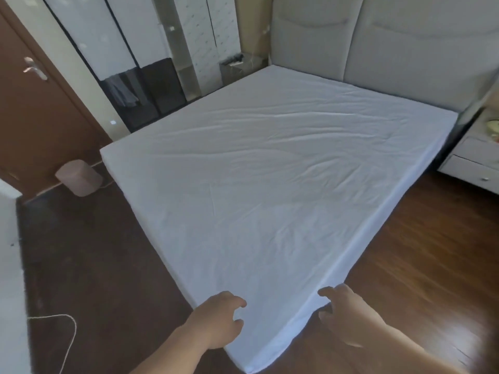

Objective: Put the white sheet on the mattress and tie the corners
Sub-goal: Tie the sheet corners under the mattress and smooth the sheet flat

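A white sheet (270, 179) covers the whole mattress, wrinkled across the top and hanging down over the near corner (259, 354). My left hand (218, 317) rests on the left side of that near corner, fingers curled against the cloth. My right hand (343, 311) is at the right side of the corner, thumb on top of the sheet's edge and fingers tucked under the fold, pinching it. The mattress itself is hidden under the sheet.
A padded grey headboard (378, 49) stands at the far end. A white bedside cabinet (475, 163) sits at the right, a small bin (79, 178) and brown door (35, 112) at the left. A white cord (67, 336) lies on the dark wooden floor.
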A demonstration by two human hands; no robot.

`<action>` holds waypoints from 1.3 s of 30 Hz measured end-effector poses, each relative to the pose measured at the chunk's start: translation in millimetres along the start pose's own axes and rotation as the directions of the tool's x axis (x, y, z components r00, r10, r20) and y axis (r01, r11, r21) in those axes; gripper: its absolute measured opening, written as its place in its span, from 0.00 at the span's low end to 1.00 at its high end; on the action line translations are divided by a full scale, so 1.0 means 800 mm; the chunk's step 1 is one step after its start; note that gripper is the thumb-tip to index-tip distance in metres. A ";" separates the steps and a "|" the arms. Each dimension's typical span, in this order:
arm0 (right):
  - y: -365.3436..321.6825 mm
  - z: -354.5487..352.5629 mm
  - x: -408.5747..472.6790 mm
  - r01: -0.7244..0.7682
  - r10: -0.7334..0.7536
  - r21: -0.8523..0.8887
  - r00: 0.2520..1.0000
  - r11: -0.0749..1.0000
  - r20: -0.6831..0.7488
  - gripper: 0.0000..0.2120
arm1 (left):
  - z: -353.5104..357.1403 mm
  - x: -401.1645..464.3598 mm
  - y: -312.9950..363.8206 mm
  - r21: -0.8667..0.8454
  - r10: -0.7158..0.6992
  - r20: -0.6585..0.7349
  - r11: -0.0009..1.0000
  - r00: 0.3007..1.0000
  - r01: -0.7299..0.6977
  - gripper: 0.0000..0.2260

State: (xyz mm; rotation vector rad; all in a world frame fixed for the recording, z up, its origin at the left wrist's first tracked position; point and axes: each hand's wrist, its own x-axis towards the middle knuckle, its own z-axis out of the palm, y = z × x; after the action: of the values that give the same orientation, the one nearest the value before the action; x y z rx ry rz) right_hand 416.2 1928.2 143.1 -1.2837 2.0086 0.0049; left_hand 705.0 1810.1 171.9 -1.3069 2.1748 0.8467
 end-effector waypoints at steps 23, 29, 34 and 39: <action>-0.040 0.353 0.314 0.130 -0.127 -0.439 0.991 0.889 0.035 0.36 | 0.269 0.344 -0.161 0.284 0.052 -0.037 0.958 0.998 -0.040 0.35; -0.044 0.353 0.265 0.147 -0.043 -0.374 0.961 0.916 0.273 0.34 | 0.278 0.289 -0.164 0.230 0.099 0.131 0.965 0.986 -0.128 0.33; -0.071 0.325 0.262 0.210 -0.024 -0.438 0.919 0.874 0.393 0.19 | 0.251 0.276 -0.164 0.171 0.104 0.341 0.971 0.934 -0.170 0.17; -0.059 0.337 0.290 0.160 -0.157 -0.391 0.987 0.907 0.039 0.29 | 0.255 0.300 -0.192 0.226 0.064 0.046 0.971 0.997 -0.073 0.31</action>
State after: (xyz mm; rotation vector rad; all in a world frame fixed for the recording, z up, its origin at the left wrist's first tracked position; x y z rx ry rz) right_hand 556.5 1824.0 -170.4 -1.6926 1.9528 0.3520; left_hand 751.4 1753.3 -170.9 -1.1008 2.2224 0.6199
